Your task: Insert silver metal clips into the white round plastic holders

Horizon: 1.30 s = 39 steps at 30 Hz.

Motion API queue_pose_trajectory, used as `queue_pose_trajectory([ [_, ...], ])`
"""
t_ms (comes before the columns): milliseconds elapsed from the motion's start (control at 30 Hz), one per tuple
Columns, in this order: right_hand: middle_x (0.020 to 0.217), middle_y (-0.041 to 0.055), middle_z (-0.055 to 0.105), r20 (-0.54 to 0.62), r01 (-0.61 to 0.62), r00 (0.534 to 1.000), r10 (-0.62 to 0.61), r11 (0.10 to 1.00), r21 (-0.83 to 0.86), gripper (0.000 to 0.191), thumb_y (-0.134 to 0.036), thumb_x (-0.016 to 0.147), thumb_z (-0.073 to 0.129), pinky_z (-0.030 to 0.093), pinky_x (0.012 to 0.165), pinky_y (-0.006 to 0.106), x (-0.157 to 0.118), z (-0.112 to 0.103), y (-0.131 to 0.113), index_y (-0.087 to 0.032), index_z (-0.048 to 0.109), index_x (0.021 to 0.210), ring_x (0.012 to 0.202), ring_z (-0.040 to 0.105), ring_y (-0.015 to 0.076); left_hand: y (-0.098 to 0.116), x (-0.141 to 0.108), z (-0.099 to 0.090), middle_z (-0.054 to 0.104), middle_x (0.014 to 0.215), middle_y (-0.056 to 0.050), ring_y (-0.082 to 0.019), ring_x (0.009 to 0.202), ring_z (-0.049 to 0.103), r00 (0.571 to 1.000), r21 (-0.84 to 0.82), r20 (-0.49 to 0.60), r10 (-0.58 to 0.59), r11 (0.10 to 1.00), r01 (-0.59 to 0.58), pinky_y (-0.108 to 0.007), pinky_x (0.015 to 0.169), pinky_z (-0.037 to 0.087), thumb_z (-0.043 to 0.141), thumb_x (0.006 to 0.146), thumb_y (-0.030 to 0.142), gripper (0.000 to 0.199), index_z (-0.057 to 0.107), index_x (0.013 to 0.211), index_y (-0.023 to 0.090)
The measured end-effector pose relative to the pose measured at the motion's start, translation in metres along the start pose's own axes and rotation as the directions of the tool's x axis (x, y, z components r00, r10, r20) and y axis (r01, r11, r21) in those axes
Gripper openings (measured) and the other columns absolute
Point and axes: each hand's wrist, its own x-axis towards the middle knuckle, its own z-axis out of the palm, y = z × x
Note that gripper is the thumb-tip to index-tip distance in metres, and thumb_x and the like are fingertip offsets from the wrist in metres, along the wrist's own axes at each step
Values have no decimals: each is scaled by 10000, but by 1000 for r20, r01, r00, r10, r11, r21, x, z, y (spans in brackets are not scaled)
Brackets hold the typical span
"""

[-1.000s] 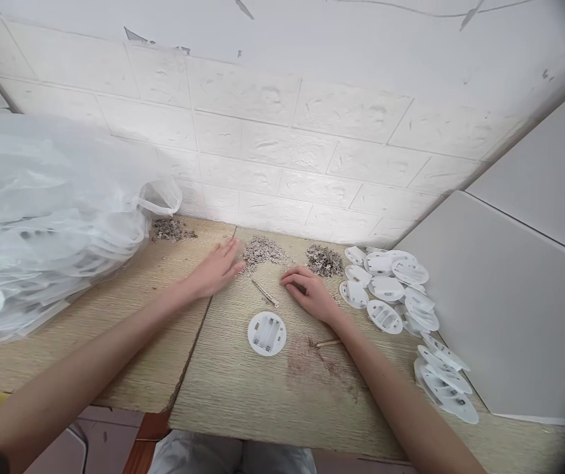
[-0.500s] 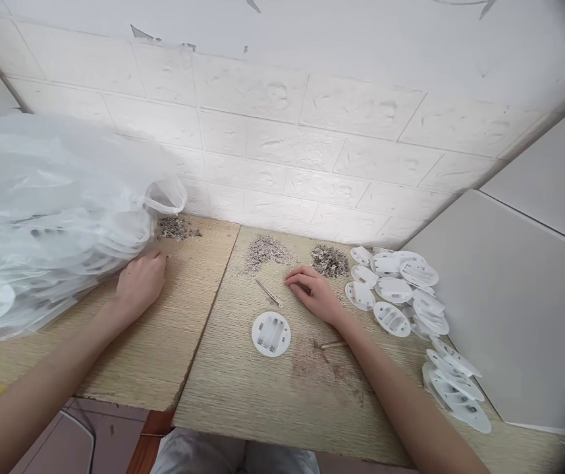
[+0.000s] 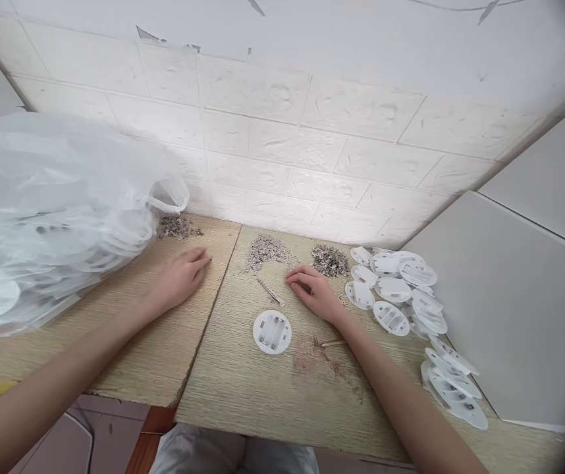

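Observation:
On the left board, my left hand [image 3: 180,280] is closed in a pinch, with a tiny dark metal piece just visible at its fingertips. My right hand [image 3: 316,294] rests near the metal piles, thumb and forefinger curled together; whatever is between their tips is too small to make out. In front of me lies a round white battery holder [image 3: 272,332], slots facing up, touched by neither hand. A thin metal strip [image 3: 270,291] lies between it and the pile of small silvery pieces [image 3: 269,250]. Behind my right hand is a darker pile of metal pieces [image 3: 330,260].
A large clear plastic bag [image 3: 65,197] full of white round parts bulges at the left. Another small metal pile [image 3: 178,228] lies beside its mouth. Several white battery holders [image 3: 394,289] are heaped at the right, by a grey panel [image 3: 519,309]. A thin stick [image 3: 332,343] lies under my right forearm.
My left hand has moved right, away from the bag and the small pile there, towards the seam between the boards. My right hand has stayed in place.

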Motion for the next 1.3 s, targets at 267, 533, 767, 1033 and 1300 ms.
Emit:
queue_pose_trajectory([
  [267,1017,74,654,-1,13,1000,-13,1000,1,201,-194,923,484,498,854,378,0,-1,-1,-217,683,917,957,608,196,-7,-2,4,491,1441,-91,-231,1347,435,998,-242,-31,62,968,-67,-408,1151,316,297,954,378,504,568,1310,146],
  [533,1035,70,649,5,14,1000,-14,1000,7,205,-201,926,478,500,854,376,0,0,1,-220,682,935,966,607,195,9,1,5,465,1455,-105,-267,1323,448,995,-152,-7,102,983,-102,-412,1117,349,336,956,464,497,622,1264,198],
  [767,1028,67,649,4,16,1000,-16,1000,-4,195,-166,912,486,492,876,373,-1,-1,0,-213,675,928,974,606,190,17,18,-12,516,1330,-104,-262,1236,482,978,-338,84,190,929,-151,-401,1065,376,364,938,486,511,559,1325,217],
  [1033,1014,75,652,8,3,1000,-3,1000,-2,199,-191,917,483,501,867,383,0,0,-1,-215,681,917,960,610,197,22,33,-10,556,928,-58,-237,917,558,970,-286,122,210,943,-169,-348,823,444,515,857,518,472,641,1209,230],
  [1300,1348,78,547,-151,-159,973,172,983,94,330,-273,929,472,364,1103,469,10,-1,-16,-247,575,1241,1265,494,224,41,58,15,553,1118,-109,-243,1076,541,957,-297,-65,282,910,-288,-373,955,433,433,916,422,424,598,1228,187],
])
